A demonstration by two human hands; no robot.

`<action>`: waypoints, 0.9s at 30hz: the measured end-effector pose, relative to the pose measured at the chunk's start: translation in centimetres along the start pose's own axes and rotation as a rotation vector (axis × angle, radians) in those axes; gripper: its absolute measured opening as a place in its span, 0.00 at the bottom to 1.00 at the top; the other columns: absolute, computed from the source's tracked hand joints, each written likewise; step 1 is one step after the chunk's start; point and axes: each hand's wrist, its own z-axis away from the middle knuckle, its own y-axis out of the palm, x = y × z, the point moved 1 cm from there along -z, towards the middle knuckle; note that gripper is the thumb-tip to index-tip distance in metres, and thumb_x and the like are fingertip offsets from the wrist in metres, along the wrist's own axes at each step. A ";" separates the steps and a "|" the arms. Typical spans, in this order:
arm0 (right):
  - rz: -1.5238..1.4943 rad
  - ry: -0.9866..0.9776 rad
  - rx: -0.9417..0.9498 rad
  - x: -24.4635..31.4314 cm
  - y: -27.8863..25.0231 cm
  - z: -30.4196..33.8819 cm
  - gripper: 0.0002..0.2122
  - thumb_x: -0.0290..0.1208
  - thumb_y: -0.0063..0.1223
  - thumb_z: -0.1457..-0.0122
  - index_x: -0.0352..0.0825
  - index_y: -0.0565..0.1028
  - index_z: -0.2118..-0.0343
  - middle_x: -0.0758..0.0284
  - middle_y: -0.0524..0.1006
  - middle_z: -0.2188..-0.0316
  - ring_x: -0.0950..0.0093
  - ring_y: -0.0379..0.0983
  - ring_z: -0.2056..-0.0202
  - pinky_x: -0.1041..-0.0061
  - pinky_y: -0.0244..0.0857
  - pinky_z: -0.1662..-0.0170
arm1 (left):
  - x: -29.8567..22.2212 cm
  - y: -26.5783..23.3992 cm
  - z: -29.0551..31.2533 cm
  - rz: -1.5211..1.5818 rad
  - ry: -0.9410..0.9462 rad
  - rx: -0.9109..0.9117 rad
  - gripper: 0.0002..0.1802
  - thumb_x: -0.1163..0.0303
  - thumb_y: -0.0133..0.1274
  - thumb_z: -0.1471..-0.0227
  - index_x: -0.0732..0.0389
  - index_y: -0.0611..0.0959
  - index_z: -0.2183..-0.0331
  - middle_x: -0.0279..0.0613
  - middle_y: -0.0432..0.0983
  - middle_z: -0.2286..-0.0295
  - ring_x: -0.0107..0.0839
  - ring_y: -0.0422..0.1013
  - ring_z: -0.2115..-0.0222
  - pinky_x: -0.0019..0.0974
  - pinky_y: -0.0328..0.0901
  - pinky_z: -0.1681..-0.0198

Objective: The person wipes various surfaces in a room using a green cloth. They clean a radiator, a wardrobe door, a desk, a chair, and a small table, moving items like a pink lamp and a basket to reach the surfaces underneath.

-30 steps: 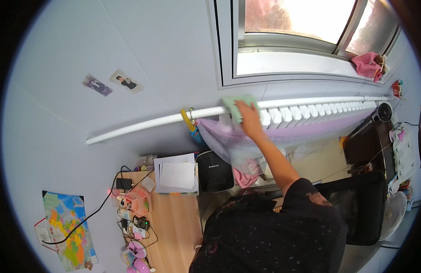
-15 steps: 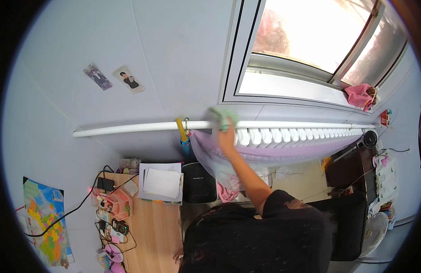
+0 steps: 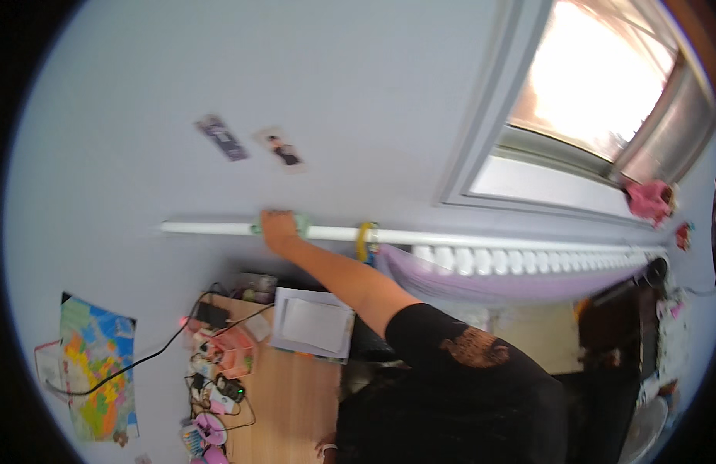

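Observation:
My right hand (image 3: 278, 230) is wrapped over a white horizontal pipe (image 3: 335, 233) along the wall, closed on a light green cloth (image 3: 301, 225). The cloth sits round the pipe and shows on both sides of my fingers. My right arm reaches across to the left from a black sleeve. Low in the picture, my left hand (image 3: 325, 448) lies at the right edge of a wooden desk (image 3: 288, 402), fingers apart and partly hidden by my shirt.
A yellow-handled item (image 3: 363, 241) hangs at the pipe, right of my hand. Further right are a white radiator (image 3: 482, 261) with a purple sheer cover (image 3: 482, 286) and a window. Papers (image 3: 315, 323), cables and a pink organizer (image 3: 233, 352) occupy the desk.
My right hand has moved left along the pipe with the green cloth, passing the yellow-handled item. The view has shifted, so the wall and desk appear further right.

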 end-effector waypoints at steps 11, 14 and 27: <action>0.167 -0.183 -0.112 -9.9 -6.2 12.0 0.21 0.23 0.52 0.52 0.36 0.69 0.52 0.62 0.72 0.52 0.65 0.69 0.50 0.58 0.56 0.42 | 3.0 2.1 0.1 -0.048 -0.160 0.048 0.43 0.49 0.40 0.45 0.71 0.54 0.39 0.75 0.50 0.42 0.76 0.51 0.44 0.68 0.50 0.43; 0.176 -0.289 -0.195 -15.1 -11.8 17.7 0.18 0.24 0.52 0.51 0.38 0.71 0.54 0.63 0.73 0.50 0.66 0.69 0.47 0.52 0.46 0.36 | 3.4 2.8 0.5 -0.086 -0.199 0.035 0.43 0.49 0.40 0.45 0.72 0.53 0.39 0.75 0.49 0.42 0.76 0.51 0.44 0.68 0.50 0.43; -0.244 0.095 -0.537 -10.2 -7.0 17.7 0.23 0.16 0.51 0.55 0.28 0.69 0.51 0.48 0.71 0.50 0.53 0.63 0.44 0.55 0.52 0.38 | 5.3 6.0 -0.1 -0.086 -0.320 0.053 0.46 0.54 0.44 0.47 0.76 0.47 0.39 0.80 0.41 0.41 0.78 0.44 0.42 0.68 0.45 0.41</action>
